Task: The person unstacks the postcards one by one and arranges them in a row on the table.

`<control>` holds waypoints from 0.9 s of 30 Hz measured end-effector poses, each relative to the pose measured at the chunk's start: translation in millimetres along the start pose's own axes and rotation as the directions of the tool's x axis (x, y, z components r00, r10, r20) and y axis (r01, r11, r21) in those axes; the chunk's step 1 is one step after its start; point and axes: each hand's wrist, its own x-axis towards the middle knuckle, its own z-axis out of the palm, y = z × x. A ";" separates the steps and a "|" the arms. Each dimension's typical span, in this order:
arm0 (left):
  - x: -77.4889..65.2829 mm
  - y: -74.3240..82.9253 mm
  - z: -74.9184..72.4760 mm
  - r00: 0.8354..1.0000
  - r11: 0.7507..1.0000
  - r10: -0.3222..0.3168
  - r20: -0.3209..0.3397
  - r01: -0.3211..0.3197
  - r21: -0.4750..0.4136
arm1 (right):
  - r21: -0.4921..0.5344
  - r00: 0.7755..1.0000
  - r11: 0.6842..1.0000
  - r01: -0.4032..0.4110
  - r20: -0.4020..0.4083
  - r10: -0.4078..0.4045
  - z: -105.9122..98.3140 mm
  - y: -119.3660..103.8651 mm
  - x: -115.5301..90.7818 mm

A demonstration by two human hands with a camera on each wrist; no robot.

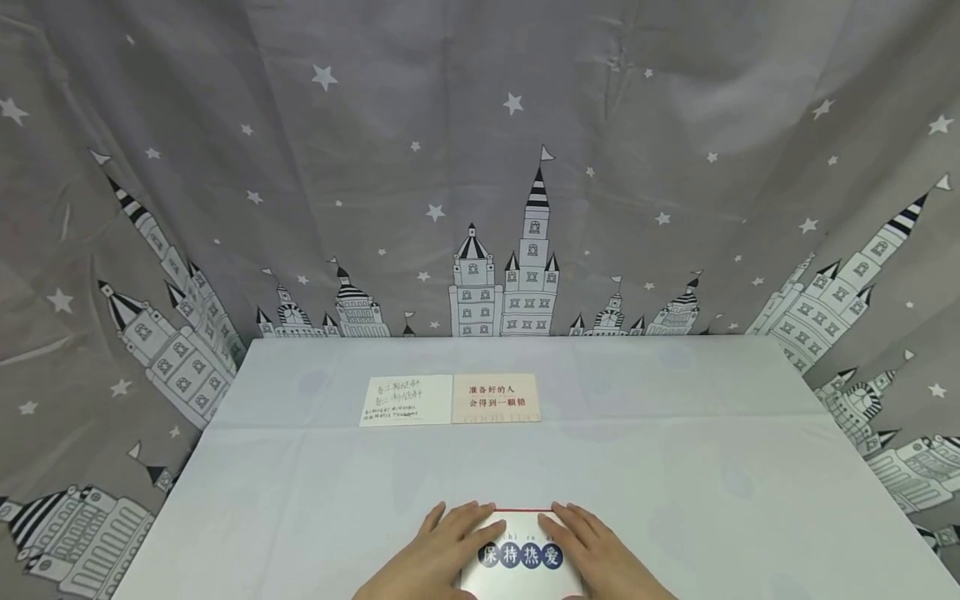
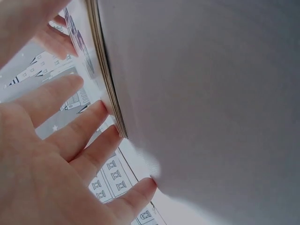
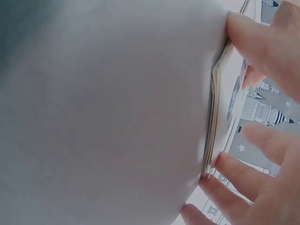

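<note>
A small stack of cards [image 1: 521, 582] lies at the near edge of the table. The top one is white, with blue discs bearing white characters and a red line along its far edge. On its left side rests my left hand [image 1: 435, 557], fingers spread and nearly straight. My right hand [image 1: 606, 560] mirrors it on the right, with both index fingers over the top card. Several thin layers show along the stack's edge [image 2: 108, 79] in the left wrist view, fingertips against it. In the right wrist view, the thumb [image 3: 253, 40] touches the near end.
Farther back on the white table [image 1: 637, 467] lie two cards side by side: a white card with handwriting [image 1: 408, 400] and a cream card with red print [image 1: 497, 398]. A grey curtain [image 1: 375, 125] printed with castles and stars hangs behind and at the sides.
</note>
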 end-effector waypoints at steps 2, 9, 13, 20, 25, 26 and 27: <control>-0.1 -0.2 0.2 1.000 1.000 0.003 -0.006 -0.003 0.010 | 0.000 1.000 1.000 -0.001 -0.010 0.001 0.4 0.0 -0.2; -1.3 -0.3 -0.1 1.000 1.000 0.006 -0.002 -0.006 -0.020 | 0.013 1.000 1.000 -0.020 -0.012 0.020 0.5 -1.4 -1.5; -1.9 -0.2 -0.5 1.000 0.998 -0.009 0.020 0.011 -0.059 | 0.030 1.000 0.999 -0.026 -0.005 0.026 -2.1 -1.5 -1.2; -0.2 1.7 0.2 0.996 0.989 -0.067 0.063 0.075 -0.125 | 0.084 0.999 0.996 -0.037 0.022 0.035 -8.4 -1.1 -1.8; 1.2 2.8 -1.1 0.994 0.988 -0.080 0.074 0.090 -0.129 | 0.108 0.997 0.992 -0.060 0.053 0.054 -13.5 -1.3 -1.1; 1.7 3.1 -1.8 0.994 0.988 -0.081 0.073 0.090 -0.124 | 0.115 0.996 0.991 -0.067 0.060 0.060 -14.5 -1.2 -0.9; 2.5 3.6 -2.8 0.994 0.988 -0.083 0.070 0.091 -0.123 | 0.117 0.996 0.991 -0.071 0.066 0.064 -15.5 -0.8 -0.5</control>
